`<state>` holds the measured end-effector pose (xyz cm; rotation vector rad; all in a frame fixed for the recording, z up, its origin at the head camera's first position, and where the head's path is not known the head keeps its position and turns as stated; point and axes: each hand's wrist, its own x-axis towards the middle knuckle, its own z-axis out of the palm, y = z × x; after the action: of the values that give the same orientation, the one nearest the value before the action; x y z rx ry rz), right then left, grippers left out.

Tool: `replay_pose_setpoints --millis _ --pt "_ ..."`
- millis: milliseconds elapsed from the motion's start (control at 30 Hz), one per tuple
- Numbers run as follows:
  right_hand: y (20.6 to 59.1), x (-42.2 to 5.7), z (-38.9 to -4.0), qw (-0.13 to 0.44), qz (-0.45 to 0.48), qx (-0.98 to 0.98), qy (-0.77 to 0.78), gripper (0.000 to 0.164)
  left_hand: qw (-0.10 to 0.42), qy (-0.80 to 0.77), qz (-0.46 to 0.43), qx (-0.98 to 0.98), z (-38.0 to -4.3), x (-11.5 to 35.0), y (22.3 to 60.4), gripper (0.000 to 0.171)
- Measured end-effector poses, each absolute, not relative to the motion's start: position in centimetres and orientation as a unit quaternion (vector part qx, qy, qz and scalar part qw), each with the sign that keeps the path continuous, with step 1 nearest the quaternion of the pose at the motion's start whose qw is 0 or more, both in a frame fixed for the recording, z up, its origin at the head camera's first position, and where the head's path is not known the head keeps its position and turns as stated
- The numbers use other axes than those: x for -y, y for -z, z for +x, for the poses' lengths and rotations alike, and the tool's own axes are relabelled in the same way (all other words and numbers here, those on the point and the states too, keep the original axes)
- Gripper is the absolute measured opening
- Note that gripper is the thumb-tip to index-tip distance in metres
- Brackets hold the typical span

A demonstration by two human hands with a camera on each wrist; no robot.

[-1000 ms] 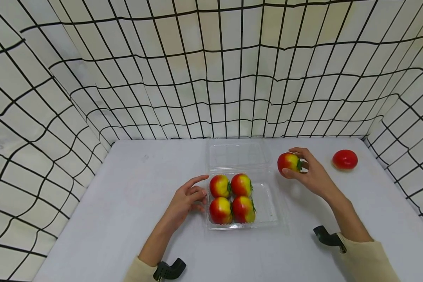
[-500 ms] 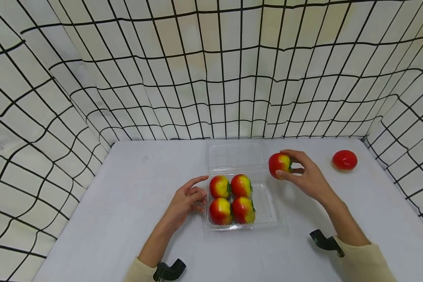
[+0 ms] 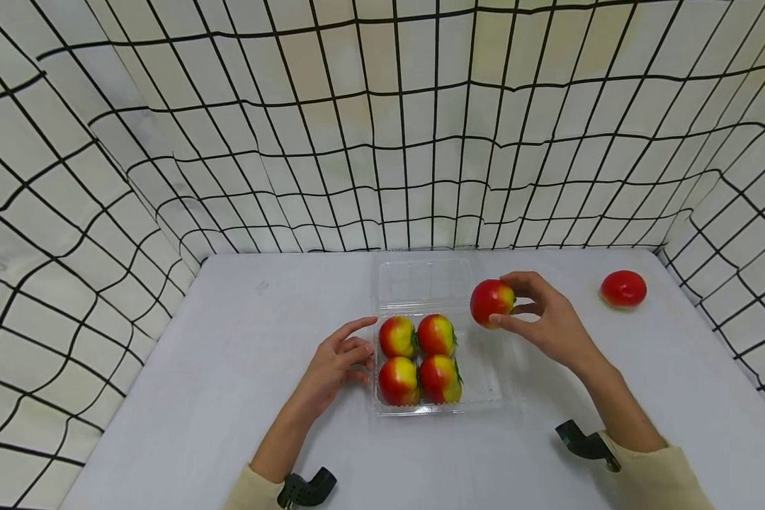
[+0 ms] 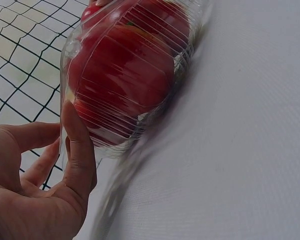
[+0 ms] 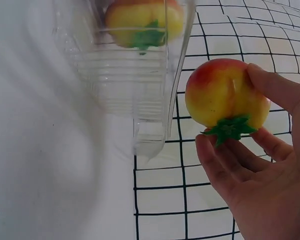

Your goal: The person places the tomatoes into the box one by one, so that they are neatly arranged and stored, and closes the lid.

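Observation:
My right hand (image 3: 544, 319) holds a red-and-yellow tomato (image 3: 489, 303) between thumb and fingertips, just above the right side of a clear plastic clamshell box (image 3: 481, 368). Its green leafy top shows toward the palm in the right wrist view, where the tomato (image 5: 225, 95) is apart from the box wall. Several similar tomatoes (image 3: 398, 381) sit in two rows in the left part of the box. My left hand (image 3: 334, 365) rests against the box's left side, fingers loosely bent, fingertips touching its wall (image 4: 115, 110). Whether they pinch the rim is hard to see.
One more tomato (image 3: 623, 289), its visible side all red, lies on the white table (image 3: 261, 340) at the far right. The box's open lid (image 3: 428, 280) lies flat toward the back. Black-lined netting (image 3: 408, 163) borders the back and sides.
My right hand has moved left with the tomato, from beside the box to over its right edge. The left hand and the tomatoes in the box have not moved.

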<state>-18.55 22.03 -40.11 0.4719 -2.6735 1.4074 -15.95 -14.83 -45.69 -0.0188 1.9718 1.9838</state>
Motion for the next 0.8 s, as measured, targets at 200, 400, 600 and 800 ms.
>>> replay_pose_setpoints --millis 200,400,600,800 --pt "39.9 -21.6 -18.3 0.032 0.157 0.876 -0.456 0.068 0.171 -0.699 -0.006 -0.694 -15.9 14.8 45.7 0.050" --pt "39.9 -21.3 -18.2 0.016 0.163 0.877 -0.451 0.069 0.170 -0.700 -0.009 -0.693 -15.9 14.9 45.8 0.050" --pt "40.1 -21.2 -18.1 0.008 0.169 0.882 -0.441 0.069 0.170 -0.701 -0.006 -0.693 -15.9 14.8 45.8 0.051" --pt "40.5 -20.9 -18.0 0.010 0.183 0.890 -0.419 0.066 0.171 -0.701 -0.006 -0.692 -15.9 14.8 45.7 0.051"
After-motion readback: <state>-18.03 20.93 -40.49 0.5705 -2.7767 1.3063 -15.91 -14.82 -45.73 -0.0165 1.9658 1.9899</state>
